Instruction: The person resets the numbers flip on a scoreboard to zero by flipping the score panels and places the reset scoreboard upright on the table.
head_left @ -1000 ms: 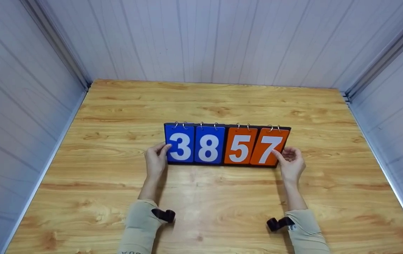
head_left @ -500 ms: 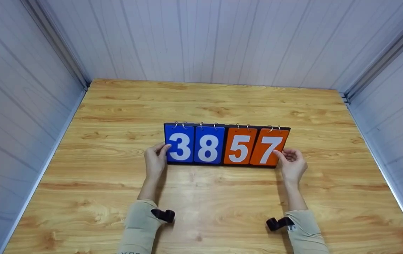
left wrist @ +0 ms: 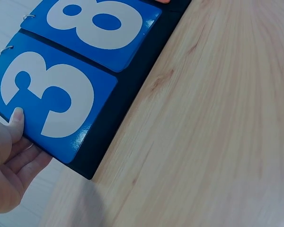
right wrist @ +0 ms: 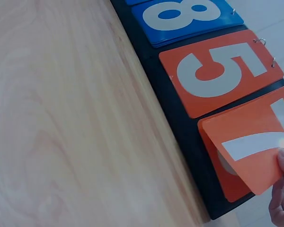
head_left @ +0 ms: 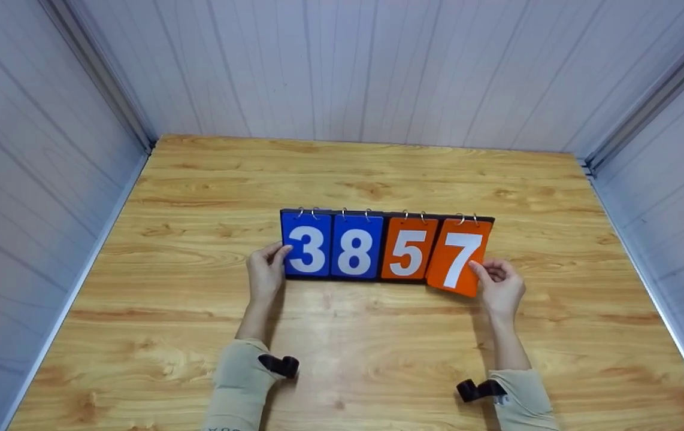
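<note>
A black flip scoreboard (head_left: pixel 380 245) stands on the table, showing 3 and 8 on blue cards and 5 and 7 on orange ones. My left hand (head_left: pixel 265 275) grips its left edge, thumb on the front over the blue 3 card (left wrist: pixel 47 94) and fingers behind. At the other end my right hand (head_left: pixel 502 292) pinches the right edge of the orange 7 card (right wrist: pixel 255 142). That card is lifted off the stack at its lower end, and part of a white figure shows on the orange card (right wrist: pixel 217 165) beneath it. The orange 5 card (right wrist: pixel 217 73) lies flat beside it.
Metal rings (head_left: pixel 468 218) bind the cards along the scoreboard's top edge. The wood-grain table (head_left: pixel 342 347) reaches to pale panel walls (head_left: pixel 342 72) at the back and both sides. Black wrist cameras (head_left: pixel 287 366) sit on both sleeves.
The orange 7 card has swung out from the board, its lower edge now toward the person. My right hand moved slightly down and right with it; the left hand kept its hold.
</note>
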The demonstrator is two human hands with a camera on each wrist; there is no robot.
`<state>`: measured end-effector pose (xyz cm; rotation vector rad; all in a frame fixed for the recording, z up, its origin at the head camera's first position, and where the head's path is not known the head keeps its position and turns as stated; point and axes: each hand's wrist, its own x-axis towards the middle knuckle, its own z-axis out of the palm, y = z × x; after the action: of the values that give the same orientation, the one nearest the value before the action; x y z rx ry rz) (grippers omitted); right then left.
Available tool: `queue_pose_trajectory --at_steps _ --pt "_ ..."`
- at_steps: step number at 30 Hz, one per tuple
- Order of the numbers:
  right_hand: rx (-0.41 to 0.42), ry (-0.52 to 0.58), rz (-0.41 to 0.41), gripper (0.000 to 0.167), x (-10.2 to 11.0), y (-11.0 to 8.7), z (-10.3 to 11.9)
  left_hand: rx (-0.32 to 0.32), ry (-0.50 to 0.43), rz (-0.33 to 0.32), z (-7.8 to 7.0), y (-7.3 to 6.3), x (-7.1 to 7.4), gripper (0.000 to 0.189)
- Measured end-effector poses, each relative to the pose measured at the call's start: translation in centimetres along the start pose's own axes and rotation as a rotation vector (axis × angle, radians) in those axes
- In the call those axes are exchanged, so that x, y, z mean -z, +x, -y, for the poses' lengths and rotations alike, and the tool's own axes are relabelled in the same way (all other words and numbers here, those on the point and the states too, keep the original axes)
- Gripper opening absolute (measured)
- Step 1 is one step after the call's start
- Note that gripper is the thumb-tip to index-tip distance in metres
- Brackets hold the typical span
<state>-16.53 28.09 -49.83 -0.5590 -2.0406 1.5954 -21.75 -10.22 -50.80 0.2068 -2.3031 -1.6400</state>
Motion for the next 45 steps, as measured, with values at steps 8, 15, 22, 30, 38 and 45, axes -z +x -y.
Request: queue_pose_trajectory --at_steps 8,15,22,30,38,45 --pt "-0.043 0.102 0.112 0.012 1.6 -0.8 1.1 0.005 0.002 0.001 0.1 0.1 0.1 0.017" --pt "0.298 -0.066 0.102 0.025 2.8 -1.7 1.6 0.016 0.006 -0.004 0.0 0.1 0.1 0.018" --pt "0.58 -0.347 0.101 0.013 3.7 -1.8 3.1 0.017 0.003 -0.002 -0.2 0.1 0.1 0.017" --pt "0.364 -0.04 0.239 0.007 5.1 -1.1 4.4 -0.002 -0.005 -0.001 -0.2 0.0 0.1 0.016" --pt "0.334 0.31 0.393 0.04 6.4 -0.2 4.8 -0.037 -0.026 -0.016 0.1 -0.1 0.1 0.014" --pt "0.524 0.483 0.297 0.008 5.2 1.3 5.7 -0.018 -0.022 0.003 0.1 0.0 0.1 0.015"
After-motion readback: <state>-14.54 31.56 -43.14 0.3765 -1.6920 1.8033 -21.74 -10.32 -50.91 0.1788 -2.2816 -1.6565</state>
